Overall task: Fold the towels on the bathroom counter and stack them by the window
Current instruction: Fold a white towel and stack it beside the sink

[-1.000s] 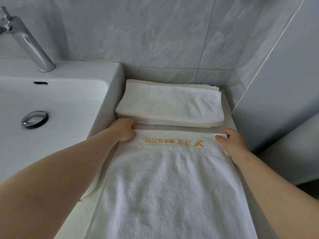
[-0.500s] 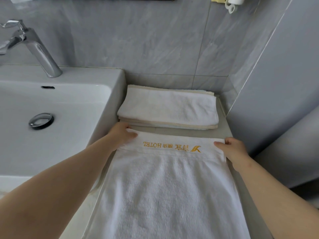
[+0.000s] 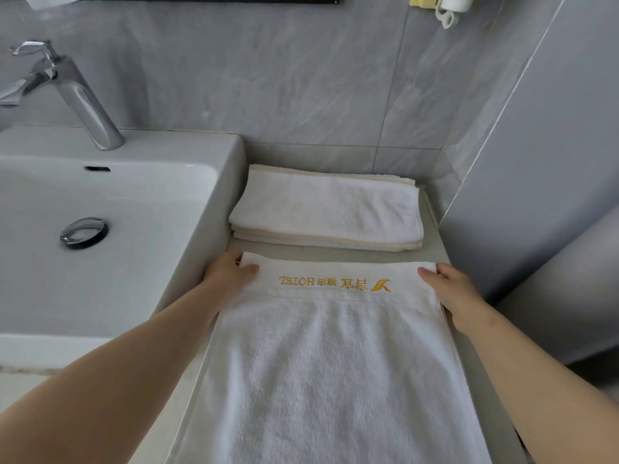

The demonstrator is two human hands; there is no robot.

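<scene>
A white towel [image 3: 335, 363] with gold HOTEL lettering lies flat on the grey counter [image 3: 432, 252], its far hem toward the wall. My left hand [image 3: 227, 274] pinches the far left corner of that hem, thumb on top. My right hand [image 3: 449, 289] pinches the far right corner the same way. Just beyond the hem sits a stack of folded white and cream towels [image 3: 328, 209], against the tiled wall, a narrow strip of counter between it and the flat towel.
A white basin [image 3: 201, 182] with a chrome tap [image 3: 77, 95] and drain plug [image 3: 83, 232] fills the left. Grey tiled wall [image 3: 301, 78] stands behind, a grey panel [image 3: 536, 162] closes the right side. A white fitting [image 3: 452, 8] hangs at the top right.
The view has tilted up a little, showing more wall and tap. Both hands have stayed at the towel's far corners, and the hem sits slightly nearer me than a second ago.
</scene>
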